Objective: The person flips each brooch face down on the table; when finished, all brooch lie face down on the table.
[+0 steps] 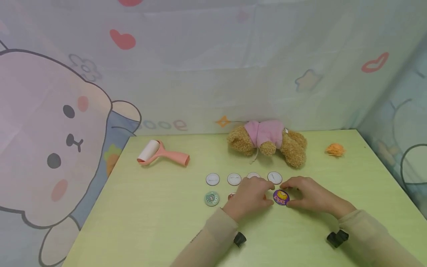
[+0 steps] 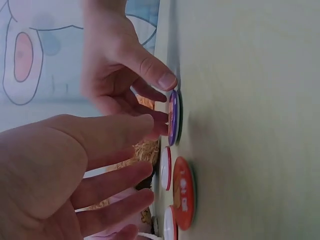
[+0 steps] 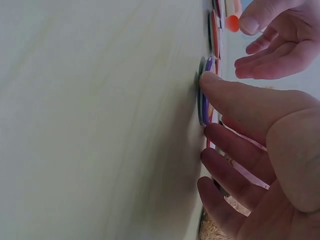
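1. The right hand [image 1: 308, 196] pinches a round, glossy purple badge with a yellow cartoon figure [image 1: 281, 197] at its rim, thumb on one edge and index finger at another; the badge is at the right end of the nearer row, on the surface.
2. The left hand [image 1: 251, 196] has its fingers extended and holds nothing; its tips are just beside the purple badge, apart from it.
3. Under the left hand, a round orange-red badge with white lettering [image 2: 184, 195] lies flat.
4. Further left in that row are a partly covered red badge [image 1: 231, 195] and a round green badge with a cartoon print [image 1: 211, 198].
5. Behind them runs a row of four round white badge backs [image 1: 212, 179].
6. Farther back lie a curly tan plush bear in a pink hoodie [image 1: 267, 139], a white lint roller with a peach-coloured plastic handle [image 1: 171, 155] and a fluffy orange clump [image 1: 335, 150].
7. All rest on a pale yellow-green surface [image 1: 143, 215], before a printed cartoon cloth [image 1: 207, 44].
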A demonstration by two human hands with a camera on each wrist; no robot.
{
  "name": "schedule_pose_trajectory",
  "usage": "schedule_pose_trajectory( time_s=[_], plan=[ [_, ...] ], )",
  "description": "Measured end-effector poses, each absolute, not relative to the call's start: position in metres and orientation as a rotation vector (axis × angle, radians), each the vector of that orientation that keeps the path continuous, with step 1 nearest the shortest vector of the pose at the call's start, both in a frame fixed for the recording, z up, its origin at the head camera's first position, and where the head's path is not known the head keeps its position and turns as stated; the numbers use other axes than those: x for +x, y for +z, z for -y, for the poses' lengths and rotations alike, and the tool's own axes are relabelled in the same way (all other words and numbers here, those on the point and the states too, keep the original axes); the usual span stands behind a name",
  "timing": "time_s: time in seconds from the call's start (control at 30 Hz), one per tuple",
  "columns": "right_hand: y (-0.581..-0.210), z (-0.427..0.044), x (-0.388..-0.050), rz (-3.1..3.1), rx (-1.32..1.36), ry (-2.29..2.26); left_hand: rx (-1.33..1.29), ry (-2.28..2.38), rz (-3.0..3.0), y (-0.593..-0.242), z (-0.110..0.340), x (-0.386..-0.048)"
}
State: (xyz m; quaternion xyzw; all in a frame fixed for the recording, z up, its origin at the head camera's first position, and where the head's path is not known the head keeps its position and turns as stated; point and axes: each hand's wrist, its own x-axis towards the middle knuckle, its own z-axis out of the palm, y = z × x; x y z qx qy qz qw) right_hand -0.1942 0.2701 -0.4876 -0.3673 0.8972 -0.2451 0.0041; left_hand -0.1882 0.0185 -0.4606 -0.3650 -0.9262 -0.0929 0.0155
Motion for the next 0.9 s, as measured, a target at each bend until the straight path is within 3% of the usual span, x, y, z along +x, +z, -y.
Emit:
schedule_pose_trajectory(
  time_s=[0.9],
  plan=[
    [-0.491, -0.266, -0.193, -2.843, -1.214, -0.746, -0.973, -0.159, 2.917, -0.478, -0.037, -0.183]
  ],
)
